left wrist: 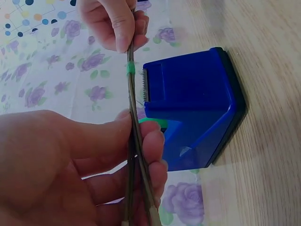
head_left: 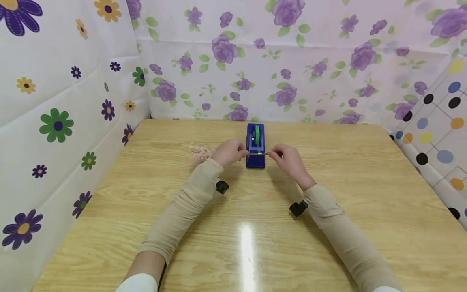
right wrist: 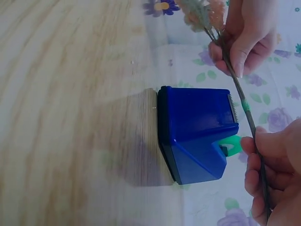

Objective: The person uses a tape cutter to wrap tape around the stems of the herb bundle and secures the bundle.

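Observation:
A bunch of thin dark stems [head_left: 258,153] is held level just over a blue tape dispenser [head_left: 255,161]. My left hand [head_left: 229,152] pinches the stems near their pale pinkish flower heads [head_left: 200,155]. On the other side, my right hand [head_left: 290,160] grips the bare stem ends between thumb and fingers. Between the two hands a band of green tape [left wrist: 130,67] wraps the stems, also visible in the right wrist view. The dispenser's toothed cutting edge [right wrist: 233,109] faces the stems and looks slightly apart from them. A green tape roll [head_left: 257,135] sits in the dispenser.
The wooden table [head_left: 233,243] stretches around the dispenser. A flowered cloth [head_left: 270,61] hangs behind it, with patterned cloths at both sides. Small black cameras are strapped at both wrists.

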Motion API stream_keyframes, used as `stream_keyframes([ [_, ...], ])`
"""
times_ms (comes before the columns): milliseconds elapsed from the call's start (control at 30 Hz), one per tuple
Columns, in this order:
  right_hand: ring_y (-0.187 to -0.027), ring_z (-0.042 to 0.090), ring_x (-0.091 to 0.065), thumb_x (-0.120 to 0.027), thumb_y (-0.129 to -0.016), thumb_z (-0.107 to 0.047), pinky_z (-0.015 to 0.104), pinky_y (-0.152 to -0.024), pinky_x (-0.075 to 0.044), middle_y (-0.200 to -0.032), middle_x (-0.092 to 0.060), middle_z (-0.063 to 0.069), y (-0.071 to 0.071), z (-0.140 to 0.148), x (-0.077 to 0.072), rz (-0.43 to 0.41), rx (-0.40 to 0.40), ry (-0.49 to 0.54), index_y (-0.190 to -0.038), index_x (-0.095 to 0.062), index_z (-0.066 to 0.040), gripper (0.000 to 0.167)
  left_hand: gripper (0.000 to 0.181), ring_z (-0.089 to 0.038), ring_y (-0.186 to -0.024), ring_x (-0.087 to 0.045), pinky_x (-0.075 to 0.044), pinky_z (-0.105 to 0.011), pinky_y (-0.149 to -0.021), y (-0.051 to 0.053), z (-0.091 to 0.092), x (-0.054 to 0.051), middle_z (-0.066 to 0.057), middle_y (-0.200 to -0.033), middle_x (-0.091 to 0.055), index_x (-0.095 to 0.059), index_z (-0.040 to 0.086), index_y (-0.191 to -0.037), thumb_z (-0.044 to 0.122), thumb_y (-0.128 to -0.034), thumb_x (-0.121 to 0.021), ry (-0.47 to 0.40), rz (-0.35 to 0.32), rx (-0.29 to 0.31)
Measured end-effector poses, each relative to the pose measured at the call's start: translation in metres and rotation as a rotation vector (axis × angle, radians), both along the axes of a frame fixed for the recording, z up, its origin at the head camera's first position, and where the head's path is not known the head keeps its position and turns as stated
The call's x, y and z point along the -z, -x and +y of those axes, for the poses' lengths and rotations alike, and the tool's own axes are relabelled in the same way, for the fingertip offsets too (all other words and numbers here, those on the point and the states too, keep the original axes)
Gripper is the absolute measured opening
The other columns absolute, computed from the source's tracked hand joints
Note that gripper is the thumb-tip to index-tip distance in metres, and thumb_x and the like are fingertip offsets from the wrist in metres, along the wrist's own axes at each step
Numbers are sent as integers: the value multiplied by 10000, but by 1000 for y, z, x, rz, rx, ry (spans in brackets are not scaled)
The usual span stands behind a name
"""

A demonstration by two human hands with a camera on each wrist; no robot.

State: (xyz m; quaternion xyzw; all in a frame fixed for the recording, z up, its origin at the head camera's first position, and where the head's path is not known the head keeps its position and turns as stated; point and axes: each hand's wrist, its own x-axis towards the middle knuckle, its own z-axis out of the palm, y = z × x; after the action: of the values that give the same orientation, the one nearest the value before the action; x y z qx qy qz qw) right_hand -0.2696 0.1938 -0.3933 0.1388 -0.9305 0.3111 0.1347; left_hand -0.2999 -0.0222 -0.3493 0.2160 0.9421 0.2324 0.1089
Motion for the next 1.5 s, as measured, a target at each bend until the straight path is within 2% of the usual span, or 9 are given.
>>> stream_keyframes([
  [133, -792, 258, -616, -647, -936, -153, 357, -707, -479, -901, -695, 155, 2, -2, 1, 17, -8, 19, -937, -697, -7, 155, 244, -128, -623, -448, -359, -254, -593, 0, 0, 2, -19, -737, -572, -642, 67, -820, 253, -973, -599, -20, 63, -28],
  [267, -818, 262, -632, -628, -950, -157, 377, -730, -498, -905, -690, 149, 2, -3, 3, -26, -16, 27, -944, -674, -15, 149, 208, -139, -659, -486, -385, -265, -623, 1, 1, 4, -7, -741, -553, -595, 79, -817, 228, -960, -619, -25, 57, -25],
  [467, -612, 176, -507, -484, -1030, -255, 286, -584, -393, -820, -689, 168, 5, -2, 1, -126, -8, -9, -970, -708, -10, 338, 275, -130, -621, -482, -377, -252, -586, 4, 5, 4, -33, -759, -598, -671, 29, -932, 267, -999, -550, -62, 27, -20],
  [633, -631, 173, -516, -512, -1018, -245, 275, -593, -387, -886, -720, 187, 6, -3, 1, -88, -4, -29, -942, -721, 4, 334, 351, -112, -560, -410, -337, -235, -546, 4, 9, 6, -33, -735, -615, -727, 17, -945, 278, -1021, -503, -68, 42, -24],
  [867, -702, 217, -565, -626, -951, -166, 297, -638, -416, -818, -696, 134, 2, -7, 2, -6, 4, -12, -920, -721, -16, 180, 221, -134, -660, -536, -415, -252, -604, 1, 11, 13, -65, -835, -702, -725, 49, -896, 239, -955, -627, -62, 119, -69],
  [1133, -700, 215, -588, -669, -921, -169, 286, -645, -429, -811, -705, 122, 3, -6, 7, 25, -7, 4, -862, -710, -37, 150, 165, -144, -709, -564, -435, -261, -636, 1, 10, 21, -52, -851, -696, -692, 77, -854, 224, -926, -669, -81, 122, -91],
  [1233, -658, 205, -575, -676, -915, -160, 282, -611, -418, -781, -694, 124, 4, -5, 8, 27, -10, 10, -959, -709, -39, 133, 168, -152, -715, -575, -446, -274, -644, 2, 10, 22, -51, -849, -700, -697, 80, -852, 229, -926, -669, -95, 118, -95],
  [1367, -606, 186, -546, -668, -919, -140, 268, -558, -391, -761, -686, 125, 4, -6, 8, 2, -25, -8, -1161, -681, -60, 256, 173, -163, -720, -579, -452, -289, -655, 2, 11, 23, -57, -850, -700, -695, 82, -841, 229, -928, -666, -99, 113, -94],
  [1500, -592, 167, -526, -645, -936, -142, 250, -527, -370, -773, -690, 125, 5, -6, 8, -53, -42, -45, -1222, -669, -69, 296, 168, -177, -730, -584, -459, -303, -661, 1, 12, 26, -67, -861, -695, -691, 81, -840, 214, -937, -653, -90, 97, -91],
])
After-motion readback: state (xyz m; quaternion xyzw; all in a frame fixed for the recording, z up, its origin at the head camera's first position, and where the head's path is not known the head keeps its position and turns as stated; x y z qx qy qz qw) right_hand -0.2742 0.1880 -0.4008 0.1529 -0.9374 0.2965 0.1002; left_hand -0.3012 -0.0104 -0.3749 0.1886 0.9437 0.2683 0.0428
